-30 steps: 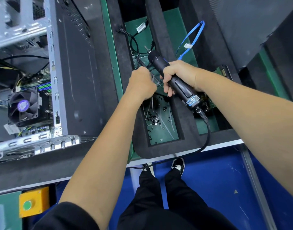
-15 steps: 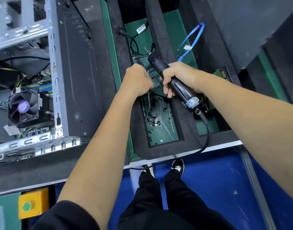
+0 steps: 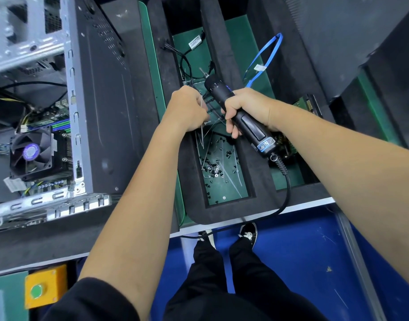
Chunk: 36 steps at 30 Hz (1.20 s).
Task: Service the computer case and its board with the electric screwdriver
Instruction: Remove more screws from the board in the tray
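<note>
My right hand (image 3: 247, 107) grips the black electric screwdriver (image 3: 256, 133), whose bit end (image 3: 216, 88) points away from me over the foam tray. My left hand (image 3: 187, 110) is curled in a fist just left of the screwdriver. It pinches thin pale cable ties (image 3: 202, 136) that hang below it over the screw compartment. What lies under the fist is hidden. The open computer case (image 3: 101, 112) lies on its side at the left, and its board with a black cooler fan (image 3: 32, 154) shows inside.
The black foam tray (image 3: 256, 177) holds several loose screws (image 3: 212, 167) and ties on its green floor. A blue cable (image 3: 266, 59) and a small circuit board (image 3: 307, 105) lie in the right compartment. The screwdriver's cord (image 3: 285, 198) drops over the bench edge. A yellow button box (image 3: 44, 289) sits low left.
My left fist has drifted slightly left and away from me with the ties. My right hand and the screwdriver have hardly moved.
</note>
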Available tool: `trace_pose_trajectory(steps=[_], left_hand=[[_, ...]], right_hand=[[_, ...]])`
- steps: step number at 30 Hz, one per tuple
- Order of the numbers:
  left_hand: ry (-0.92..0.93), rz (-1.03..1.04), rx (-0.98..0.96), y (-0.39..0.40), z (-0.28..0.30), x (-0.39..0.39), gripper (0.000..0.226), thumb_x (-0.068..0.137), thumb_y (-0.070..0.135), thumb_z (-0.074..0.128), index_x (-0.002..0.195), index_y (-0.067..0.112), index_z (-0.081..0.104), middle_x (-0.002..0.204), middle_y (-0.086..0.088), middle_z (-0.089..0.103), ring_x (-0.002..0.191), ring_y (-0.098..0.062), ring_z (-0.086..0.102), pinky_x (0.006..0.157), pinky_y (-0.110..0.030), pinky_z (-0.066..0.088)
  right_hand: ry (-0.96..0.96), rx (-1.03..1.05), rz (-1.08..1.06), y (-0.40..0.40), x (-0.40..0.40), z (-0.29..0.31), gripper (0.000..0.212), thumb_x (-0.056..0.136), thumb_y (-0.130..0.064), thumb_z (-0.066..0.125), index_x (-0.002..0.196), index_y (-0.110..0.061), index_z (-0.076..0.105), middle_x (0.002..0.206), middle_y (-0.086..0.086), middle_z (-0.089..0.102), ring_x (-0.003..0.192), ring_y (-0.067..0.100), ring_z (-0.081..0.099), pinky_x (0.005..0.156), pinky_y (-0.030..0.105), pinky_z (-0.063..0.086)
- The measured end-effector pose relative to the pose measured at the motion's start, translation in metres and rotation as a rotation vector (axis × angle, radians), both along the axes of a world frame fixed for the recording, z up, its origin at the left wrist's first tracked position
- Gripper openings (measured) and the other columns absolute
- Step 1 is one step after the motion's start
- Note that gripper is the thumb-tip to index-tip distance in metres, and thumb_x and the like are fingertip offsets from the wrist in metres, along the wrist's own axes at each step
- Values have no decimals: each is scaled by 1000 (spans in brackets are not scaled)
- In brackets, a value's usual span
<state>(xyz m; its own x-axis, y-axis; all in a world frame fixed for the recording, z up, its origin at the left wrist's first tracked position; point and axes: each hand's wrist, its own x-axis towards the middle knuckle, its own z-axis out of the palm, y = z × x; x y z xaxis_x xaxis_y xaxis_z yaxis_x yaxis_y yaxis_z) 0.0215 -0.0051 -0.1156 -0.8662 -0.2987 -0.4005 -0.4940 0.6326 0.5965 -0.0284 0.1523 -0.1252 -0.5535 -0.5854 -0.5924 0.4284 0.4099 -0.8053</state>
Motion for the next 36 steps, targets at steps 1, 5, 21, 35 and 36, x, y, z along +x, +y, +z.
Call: trace_pose_trajectory(steps=[1,5,21,35,36], left_hand=[[-11,-15,-17,1,0,0,9,74,4,75,77,3,66,76,-4,66,73,-26,69,76,-39,58],[-63,-69,-47,6,-1,0,13,77,4,70,87,-4,67,91,-16,68,77,-33,70,74,-41,58],[-140,-464,-302,36,-34,16,28,83,3,45,110,6,55,110,-14,56,100,-31,55,84,-35,46],[-221,-771,-749,62,-54,45,36,86,1,49,121,7,52,117,-10,57,106,-31,58,66,-34,39],[-219,-766,-739,62,-55,45,36,86,1,49,121,7,52,116,-10,57,106,-31,58,66,-34,39]], right_hand=[[1,-1,-2,0,0,0,10,79,1,49,85,-7,48,59,17,64,46,28,61,48,24,49],[7,2,3,1,0,1,10,79,1,49,84,-7,47,60,17,65,47,28,61,48,24,50],[21,1,-3,-1,3,5,10,79,2,49,87,-5,49,57,16,64,43,27,60,44,21,47],[11,-7,-4,1,3,5,9,80,2,49,82,-6,48,59,17,64,46,28,60,48,24,51],[11,-7,-3,1,3,5,9,80,2,50,82,-6,48,59,17,64,46,28,60,48,24,51]])
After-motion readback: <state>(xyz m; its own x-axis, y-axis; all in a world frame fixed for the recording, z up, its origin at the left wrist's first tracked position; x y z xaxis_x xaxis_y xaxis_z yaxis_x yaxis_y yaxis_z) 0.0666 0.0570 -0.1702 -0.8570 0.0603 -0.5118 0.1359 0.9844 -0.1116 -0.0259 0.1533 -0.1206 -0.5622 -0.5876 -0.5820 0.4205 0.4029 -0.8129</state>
